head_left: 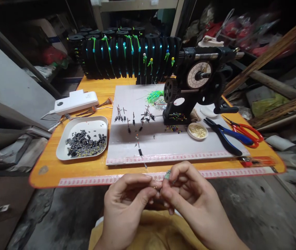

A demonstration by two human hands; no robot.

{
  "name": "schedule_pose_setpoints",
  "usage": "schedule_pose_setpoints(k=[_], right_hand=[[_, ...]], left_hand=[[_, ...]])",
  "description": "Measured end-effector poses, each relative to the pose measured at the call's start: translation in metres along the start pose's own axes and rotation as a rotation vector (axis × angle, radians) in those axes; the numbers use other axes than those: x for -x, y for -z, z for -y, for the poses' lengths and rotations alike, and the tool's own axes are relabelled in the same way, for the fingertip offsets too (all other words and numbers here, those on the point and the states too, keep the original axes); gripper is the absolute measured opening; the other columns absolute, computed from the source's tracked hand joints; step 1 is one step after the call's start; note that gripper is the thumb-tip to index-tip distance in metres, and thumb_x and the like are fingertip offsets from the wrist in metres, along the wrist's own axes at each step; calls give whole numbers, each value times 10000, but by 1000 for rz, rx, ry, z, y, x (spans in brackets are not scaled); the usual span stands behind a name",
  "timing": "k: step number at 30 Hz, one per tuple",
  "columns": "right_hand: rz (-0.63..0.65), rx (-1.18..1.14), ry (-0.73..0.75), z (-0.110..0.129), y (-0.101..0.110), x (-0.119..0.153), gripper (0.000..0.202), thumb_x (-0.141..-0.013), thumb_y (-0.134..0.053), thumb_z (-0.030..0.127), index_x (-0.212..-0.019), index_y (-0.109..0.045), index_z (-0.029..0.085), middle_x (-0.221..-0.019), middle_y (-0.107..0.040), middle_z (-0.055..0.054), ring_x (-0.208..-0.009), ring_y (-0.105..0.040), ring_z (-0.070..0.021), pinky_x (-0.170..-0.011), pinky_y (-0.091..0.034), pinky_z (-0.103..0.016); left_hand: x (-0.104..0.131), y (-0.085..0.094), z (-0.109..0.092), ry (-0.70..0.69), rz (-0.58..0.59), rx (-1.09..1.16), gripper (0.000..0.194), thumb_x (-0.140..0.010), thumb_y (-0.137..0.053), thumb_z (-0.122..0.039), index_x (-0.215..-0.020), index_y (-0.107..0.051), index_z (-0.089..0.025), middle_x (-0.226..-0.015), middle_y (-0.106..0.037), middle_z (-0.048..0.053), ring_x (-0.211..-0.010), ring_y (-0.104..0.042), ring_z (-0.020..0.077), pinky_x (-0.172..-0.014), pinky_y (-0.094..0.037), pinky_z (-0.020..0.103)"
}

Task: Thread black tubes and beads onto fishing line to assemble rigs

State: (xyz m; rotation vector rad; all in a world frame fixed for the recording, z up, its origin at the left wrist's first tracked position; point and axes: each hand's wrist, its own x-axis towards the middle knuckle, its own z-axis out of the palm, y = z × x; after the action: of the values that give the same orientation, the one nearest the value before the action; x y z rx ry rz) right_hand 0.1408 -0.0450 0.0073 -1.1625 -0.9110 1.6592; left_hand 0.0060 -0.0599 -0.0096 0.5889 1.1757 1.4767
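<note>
on the orange bench (pixel 43 175), a white tray (pixel 62 147) is holding small dark pieces (pixel 81 144); at the near edge, the left hand (pixel 125 198) is pinching a tiny gold piece (pixel 155 188) in its fingers (pixel 140 200), the right hand (pixel 193 196) is pinching a greenish bit (pixel 167 174); blue-and-black pliers (pixel 224 139) are lying beyond.

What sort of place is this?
Probably a small workshop, possibly for assembling small items by hand. The signs: a black geared device with a dial, a white tray of small dark parts, and pliers.
</note>
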Motion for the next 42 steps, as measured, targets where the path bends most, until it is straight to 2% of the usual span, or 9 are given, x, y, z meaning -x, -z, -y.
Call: schedule_pose_setpoints(k=[7, 10, 14, 18, 21, 25, 32, 37, 42], right_hand=[[32, -28, 22, -2, 1, -3, 307, -846, -807, 359, -844, -533, 221, -720, -624, 58, -578, -577, -42, -557, -480, -138], [86, -20, 46, -5, 5, -6, 294, -869, -784, 345, -846, -519, 220, -727, -637, 45, -571, -581, -47, -550, -488, -142], [143, -10, 25, -4, 11, -10, 344, -876, -779, 334, -799, -465, 214, -693, -637, 49, -576, -593, -51, -554, -499, -140], [214, -18, -52, 3, 17, -14, 423, -791, -858, 268, -762, -440, 208, -653, -650, 62, -565, -615, -53, -540, -486, -128], [240, -22, -90, 8, 18, -19, 472, -696, -918, 218, -748, -449, 204, -648, -676, 55, -524, -613, -58, -505, -474, -132], [260, -6, -60, 8, 20, -19, 439, -690, -923, 235, -778, -493, 204, -675, -670, 56, -536, -600, -54, -513, -468, -133], [218, 367, 228, 2, 27, -6, 51, -997, -603, 298, -983, -588, 251, -922, -668, 1, -772, -661, -102, -702, -558, -202], [147, 727, 639, -1, 24, -2, 211, -938, -567, 90, -1058, -554, 263, -964, -680, -4, -845, -696, -113, -754, -560, -186], [81, 774, 737, -4, 20, -3, 221, -891, -612, 64, -1011, -554, 241, -909, -685, -3, -733, -672, -102, -670, -549, -181]], left_hand=[[1, 1, 1, -111, 29, -40, 170, -695, -910, -232, -796, -774, -245, -723, -816, -31, -563, -765, 132, -553, -634, 137], [-1, 9, 7, -234, 148, -65, 178, -811, -816, -162, -917, -774, -298, -828, -834, -43, -679, -800, 161, -606, -668, 190], [-8, 22, 6, -448, 293, -334, 420, -838, -759, -49, -1116, -748, -363, -935, -833, -68, -772, -800, 128, -724, -664, 182], [-18, 28, -5, -712, 428, -533, 337, -812, -769, -9, -1057, -773, -241, -956, -830, -3, -884, -781, 131, -832, -627, 178], [-22, 26, -12, -792, 515, -554, 253, -817, -752, 14, -985, -771, -174, -886, -819, 32, -894, -766, 151, -834, -619, 215], [-19, 21, -11, -778, 470, -524, 236, -830, -712, 37, -913, -758, -179, -842, -787, 15, -851, -739, 138, -838, -600, 234], [-15, 17, -2, -489, 317, -449, 243, -838, -693, -4, -807, -733, -241, -854, -778, -33, -828, -737, 109, -788, -593, 177], [-18, 17, -3, -585, 261, -562, 195, -829, -730, -53, -815, -771, -243, -858, -683, -8, -804, -695, 103, -741, -581, 160], [-17, 17, -6, -641, 268, -575, 173, -843, -718, -59, -813, -754, -226, -835, -645, -4, -779, -678, 109, -706, -573, 163]])
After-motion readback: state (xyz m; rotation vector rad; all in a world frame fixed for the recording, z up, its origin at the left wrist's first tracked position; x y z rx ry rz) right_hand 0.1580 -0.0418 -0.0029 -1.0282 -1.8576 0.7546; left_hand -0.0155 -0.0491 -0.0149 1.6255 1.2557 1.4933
